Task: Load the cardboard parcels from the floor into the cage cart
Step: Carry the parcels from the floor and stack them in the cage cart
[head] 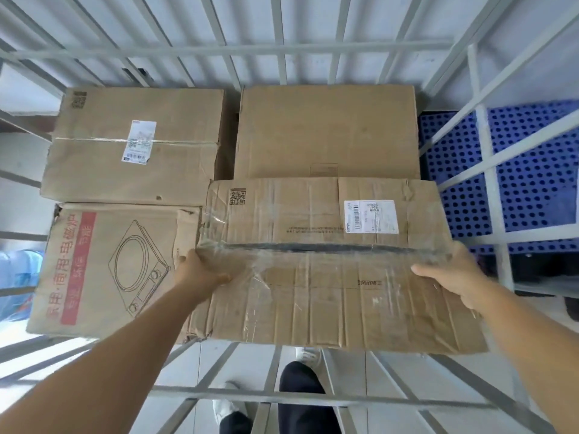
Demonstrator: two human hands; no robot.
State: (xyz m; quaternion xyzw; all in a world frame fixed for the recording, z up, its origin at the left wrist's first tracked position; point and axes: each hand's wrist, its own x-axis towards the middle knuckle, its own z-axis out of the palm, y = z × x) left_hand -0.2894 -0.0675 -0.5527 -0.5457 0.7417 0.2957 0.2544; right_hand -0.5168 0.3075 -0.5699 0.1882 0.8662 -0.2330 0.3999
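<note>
The cage cart (238,48) is holding four parcels. A creased, taped parcel (329,264) is sitting at the near right, its near edge overhanging the cart's front rail. Three other parcels (134,145) are lying flat around it. The left hand (200,270) is gripping its left edge, the right hand (454,274) its right edge, fingers curled under.

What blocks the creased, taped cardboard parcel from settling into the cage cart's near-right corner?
Nothing visible. Left hand and right hand grip the creased taped parcel; three cardboard boxes fill the other corners.
</note>
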